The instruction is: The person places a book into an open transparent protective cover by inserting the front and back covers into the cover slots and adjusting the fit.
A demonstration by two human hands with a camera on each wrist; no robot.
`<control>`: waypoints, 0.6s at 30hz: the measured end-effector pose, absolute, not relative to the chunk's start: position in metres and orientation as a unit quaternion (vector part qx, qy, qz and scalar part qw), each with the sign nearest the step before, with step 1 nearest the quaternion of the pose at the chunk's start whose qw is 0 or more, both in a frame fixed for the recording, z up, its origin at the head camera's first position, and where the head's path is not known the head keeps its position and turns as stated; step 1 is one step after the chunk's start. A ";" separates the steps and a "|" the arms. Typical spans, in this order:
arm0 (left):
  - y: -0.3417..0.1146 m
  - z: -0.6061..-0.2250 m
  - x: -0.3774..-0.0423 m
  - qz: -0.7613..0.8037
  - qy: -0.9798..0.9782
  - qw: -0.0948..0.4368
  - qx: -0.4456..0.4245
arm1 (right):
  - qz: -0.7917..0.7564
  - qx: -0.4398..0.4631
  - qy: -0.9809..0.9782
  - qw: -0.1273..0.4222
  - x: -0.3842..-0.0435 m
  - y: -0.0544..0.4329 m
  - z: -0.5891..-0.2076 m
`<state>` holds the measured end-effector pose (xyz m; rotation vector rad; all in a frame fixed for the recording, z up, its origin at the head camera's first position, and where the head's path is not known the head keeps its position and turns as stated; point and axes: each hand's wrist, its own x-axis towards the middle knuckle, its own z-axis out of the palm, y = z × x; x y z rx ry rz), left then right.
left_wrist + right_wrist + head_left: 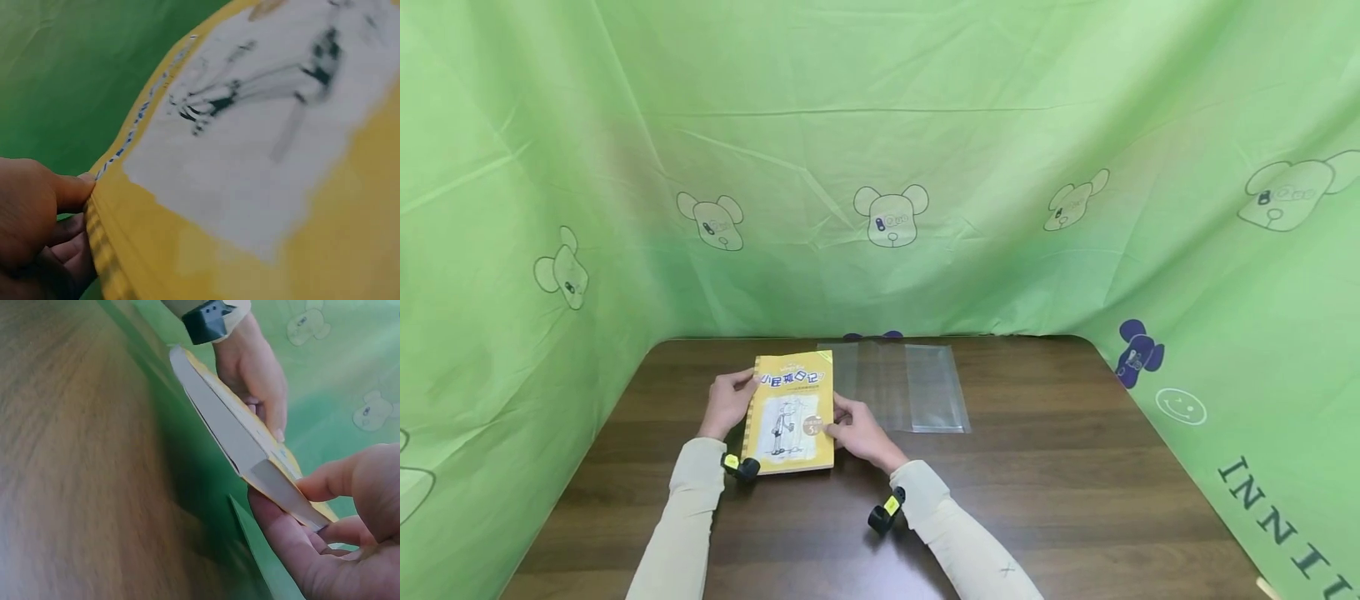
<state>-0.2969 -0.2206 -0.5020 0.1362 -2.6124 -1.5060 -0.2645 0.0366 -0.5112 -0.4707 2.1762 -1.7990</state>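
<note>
A yellow paperback book (pixel 792 412) with a line-drawn figure on its cover is held up above the table, cover toward the head camera. My left hand (pixel 727 403) grips its spine edge; in the left wrist view the thumb (pixel 74 190) lies on the cover and other fingers go behind it. On the opposite edge my right hand (pixel 861 431) pinches the book, thumb on the cover side and fingers beneath, as the right wrist view shows. The page block (pixel 228 422) looks closed there. Behind and right of the book lies a clear plastic book cover (pixel 934 387), flat on the table.
The brown wooden table (pixel 1060 500) reaches back to a green cloth backdrop (pixel 880 283) printed with bear heads. Cloth also hangs along both sides. Each wrist wears a small black camera (pixel 887 510). A pale object (pixel 1267 588) shows at the lower right edge.
</note>
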 end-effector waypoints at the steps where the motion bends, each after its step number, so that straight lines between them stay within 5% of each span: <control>1: -0.218 -0.502 -0.298 -0.497 -0.865 0.063 0.044 | -0.620 -0.162 0.755 0.137 -0.265 0.039 -0.511; 18: -0.188 -0.506 -0.306 -0.454 -0.887 0.082 -0.009 | -0.620 -0.133 0.763 0.130 -0.270 0.072 -0.510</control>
